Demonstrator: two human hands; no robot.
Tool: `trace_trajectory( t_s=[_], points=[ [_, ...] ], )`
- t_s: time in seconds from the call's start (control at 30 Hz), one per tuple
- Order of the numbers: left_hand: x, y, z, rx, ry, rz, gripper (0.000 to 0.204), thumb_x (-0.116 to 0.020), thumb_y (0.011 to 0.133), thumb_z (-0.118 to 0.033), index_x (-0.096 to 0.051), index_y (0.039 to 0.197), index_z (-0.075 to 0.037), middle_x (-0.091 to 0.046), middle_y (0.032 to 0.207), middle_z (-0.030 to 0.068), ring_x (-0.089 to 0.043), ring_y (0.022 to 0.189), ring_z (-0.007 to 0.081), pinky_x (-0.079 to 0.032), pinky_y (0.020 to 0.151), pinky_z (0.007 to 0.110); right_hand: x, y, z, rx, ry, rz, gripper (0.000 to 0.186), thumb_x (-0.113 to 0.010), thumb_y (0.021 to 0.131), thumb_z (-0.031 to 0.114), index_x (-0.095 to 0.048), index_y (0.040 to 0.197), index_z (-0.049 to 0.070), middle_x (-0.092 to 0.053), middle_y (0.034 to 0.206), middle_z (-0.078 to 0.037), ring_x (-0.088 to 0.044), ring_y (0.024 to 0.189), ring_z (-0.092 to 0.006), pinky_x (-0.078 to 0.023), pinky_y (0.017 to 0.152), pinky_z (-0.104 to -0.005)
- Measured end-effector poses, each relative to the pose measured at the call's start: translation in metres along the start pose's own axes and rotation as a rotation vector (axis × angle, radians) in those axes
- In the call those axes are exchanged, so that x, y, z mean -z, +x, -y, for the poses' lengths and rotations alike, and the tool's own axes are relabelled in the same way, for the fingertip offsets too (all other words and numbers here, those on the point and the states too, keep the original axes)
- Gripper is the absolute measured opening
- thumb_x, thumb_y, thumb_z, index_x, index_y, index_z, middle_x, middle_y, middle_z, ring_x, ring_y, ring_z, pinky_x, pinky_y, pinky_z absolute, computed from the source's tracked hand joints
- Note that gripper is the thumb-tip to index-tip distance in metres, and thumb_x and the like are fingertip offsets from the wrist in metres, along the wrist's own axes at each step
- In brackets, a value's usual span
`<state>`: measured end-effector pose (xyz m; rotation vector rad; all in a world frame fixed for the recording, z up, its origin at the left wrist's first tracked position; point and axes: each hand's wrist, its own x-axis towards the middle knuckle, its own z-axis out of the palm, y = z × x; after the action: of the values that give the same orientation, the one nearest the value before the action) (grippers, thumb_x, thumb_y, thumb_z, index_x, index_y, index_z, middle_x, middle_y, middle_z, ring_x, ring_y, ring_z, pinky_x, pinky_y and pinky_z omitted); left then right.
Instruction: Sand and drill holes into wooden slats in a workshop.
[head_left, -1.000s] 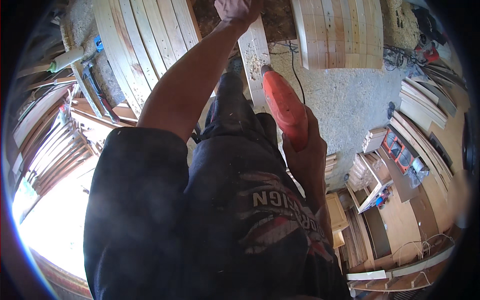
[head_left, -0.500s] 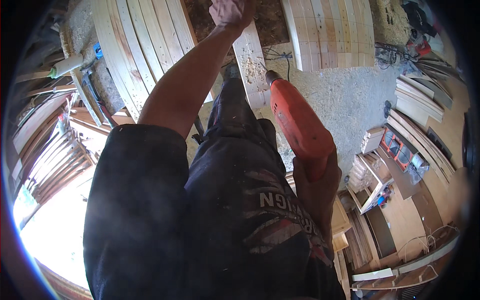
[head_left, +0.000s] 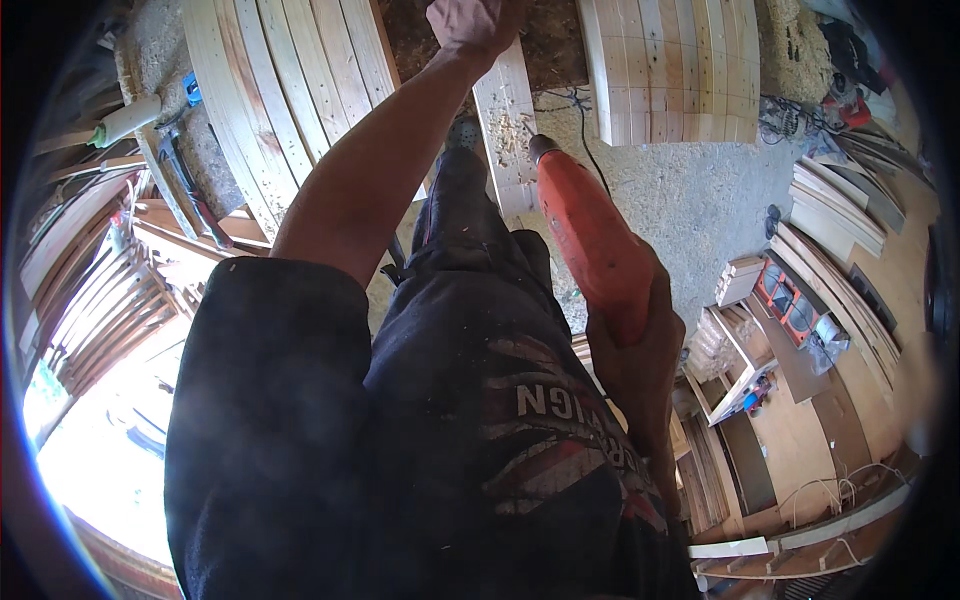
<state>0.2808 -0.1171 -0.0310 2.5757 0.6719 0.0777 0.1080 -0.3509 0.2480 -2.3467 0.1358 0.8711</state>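
My right hand (head_left: 640,355) is wrapped round the rear of an orange-red power drill (head_left: 590,225). The drill's chuck points up and left, and its thin bit meets a narrow pale wooden board (head_left: 512,165). Wood shavings (head_left: 512,132) lie on the board around the bit. My left hand (head_left: 478,22) is at the far part of this board, by the top edge of the picture. Its fingers are mostly cut off there, so I cannot make out whether it grips the board.
Slatted pale-wood panels stand left (head_left: 290,90) and right (head_left: 675,75) of the board. A dark cable (head_left: 590,140) runs over the concrete floor behind the drill. A hammer-like tool (head_left: 185,185) lies far left. Stacked boards (head_left: 835,205) and an orange-and-black case (head_left: 787,298) are at the right.
The view has shifted slightly. The drill's rear end and my right hand have moved a little upward, while the bit stays at the board. My left hand keeps its place on the far part.
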Motion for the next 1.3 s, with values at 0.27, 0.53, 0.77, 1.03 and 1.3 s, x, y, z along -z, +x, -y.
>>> trace_trajectory(
  t_s=[0.27, 0.53, 0.77, 1.03, 1.3],
  points=[
    [0.006, -0.004, -0.002, -0.002, -0.035, 0.018, 0.097, -0.065, 0.092, -0.043, -0.010, 0.167, -0.015, -0.024, 0.155, 0.0443, -0.047, 0.130, 0.0579, -0.054, 0.093, 0.060, -0.012, 0.015, 0.003, -0.037, 0.052, -0.012, 0.066, -0.074, 0.088, 0.019, -0.046, 0.148, 0.011, -0.069, 0.123, -0.028, -0.067, 0.116, -0.0485, -0.056, 0.094, -0.0506],
    [0.005, -0.002, -0.003, -0.015, -0.012, -0.018, 0.097, -0.064, 0.092, -0.043, -0.010, 0.167, -0.014, -0.024, 0.155, 0.0457, -0.047, 0.129, 0.0590, -0.054, 0.093, 0.060, -0.022, 0.042, -0.012, -0.007, -0.002, -0.001, 0.070, -0.071, 0.082, 0.013, -0.047, 0.148, 0.013, -0.071, 0.120, -0.026, -0.068, 0.114, -0.0463, -0.055, 0.094, -0.0514],
    [0.008, 0.002, -0.006, -0.002, -0.027, 0.069, 0.095, -0.061, 0.095, -0.043, -0.008, 0.167, -0.012, -0.022, 0.156, 0.0467, -0.046, 0.133, 0.0598, -0.056, 0.090, 0.059, -0.031, 0.050, -0.022, 0.055, -0.034, -0.034, 0.070, -0.068, 0.085, 0.018, -0.043, 0.150, 0.014, -0.070, 0.118, -0.028, -0.066, 0.110, -0.0522, -0.054, 0.093, -0.0554],
    [0.002, 0.003, -0.007, 0.054, 0.054, 0.119, 0.089, -0.057, 0.099, -0.054, -0.020, 0.165, -0.009, -0.023, 0.159, 0.0428, -0.048, 0.136, 0.0531, -0.055, 0.095, 0.054, -0.006, -0.003, 0.008, -0.196, 0.066, -0.034, 0.068, -0.070, 0.083, 0.007, -0.047, 0.148, 0.004, -0.066, 0.129, -0.026, -0.064, 0.123, -0.0398, -0.050, 0.103, -0.0446],
    [0.012, 0.033, -0.024, 0.216, 0.013, -0.081, 0.124, -0.077, 0.078, -0.057, -0.007, 0.164, -0.003, -0.041, 0.139, 0.0268, -0.044, 0.129, 0.0398, -0.044, 0.103, 0.053, -0.001, -0.075, -0.045, -0.213, 0.095, -0.433, 0.056, -0.071, 0.085, 0.009, -0.054, 0.138, -0.001, -0.072, 0.111, -0.024, -0.070, 0.105, -0.0299, -0.053, 0.090, -0.0413]
  ],
)
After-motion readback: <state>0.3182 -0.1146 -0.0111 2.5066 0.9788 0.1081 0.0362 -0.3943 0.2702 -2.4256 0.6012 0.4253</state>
